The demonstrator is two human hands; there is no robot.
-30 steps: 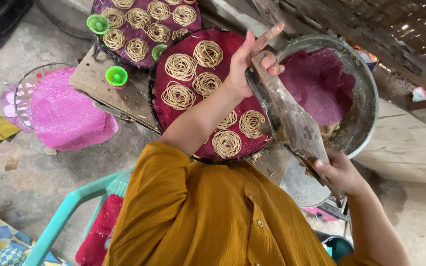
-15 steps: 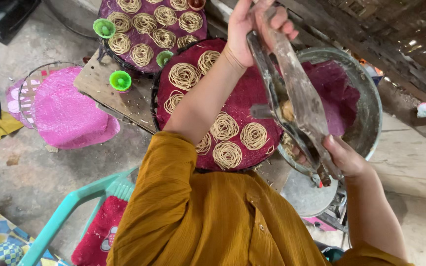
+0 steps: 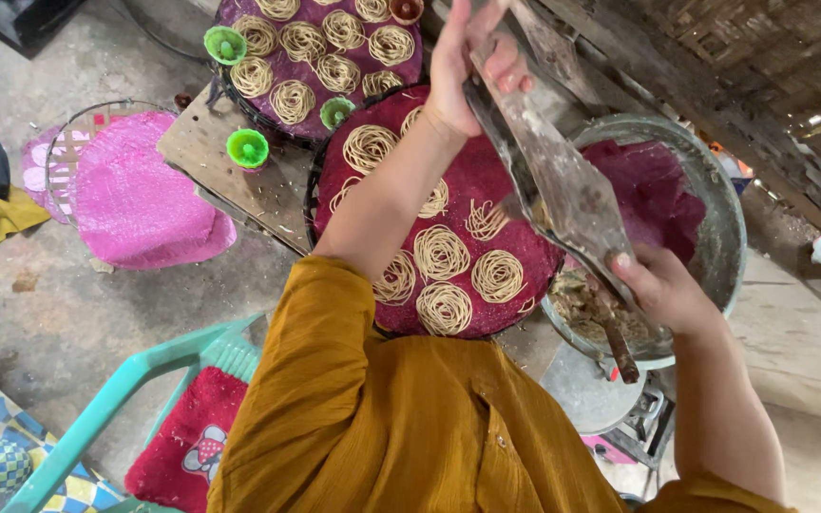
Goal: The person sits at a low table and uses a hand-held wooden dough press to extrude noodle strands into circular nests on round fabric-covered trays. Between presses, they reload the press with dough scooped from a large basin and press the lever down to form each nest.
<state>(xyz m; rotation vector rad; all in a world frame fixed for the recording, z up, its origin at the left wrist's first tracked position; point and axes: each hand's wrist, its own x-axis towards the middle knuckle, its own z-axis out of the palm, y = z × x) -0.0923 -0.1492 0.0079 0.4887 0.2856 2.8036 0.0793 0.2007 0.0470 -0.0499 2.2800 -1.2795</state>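
The right hand (image 3: 662,290), at four o'clock, closes its fingers round the lower end of a long, dough-smeared metal noodle press (image 3: 563,180), while the left hand (image 3: 467,57), at twelve, grips its upper end; the press hangs tilted above the round tray lined with maroon cloth (image 3: 467,190), beside the dented grey metal basin (image 3: 724,218). To press well, I judge both ends need steady, even pressure, with the outlet kept over bare cloth between the pale noodle nests (image 3: 441,252). Further off, a second nest-filled tray (image 3: 325,57) and green plastic cups (image 3: 247,148) crowd the wooden bench (image 3: 230,180) at eleven.
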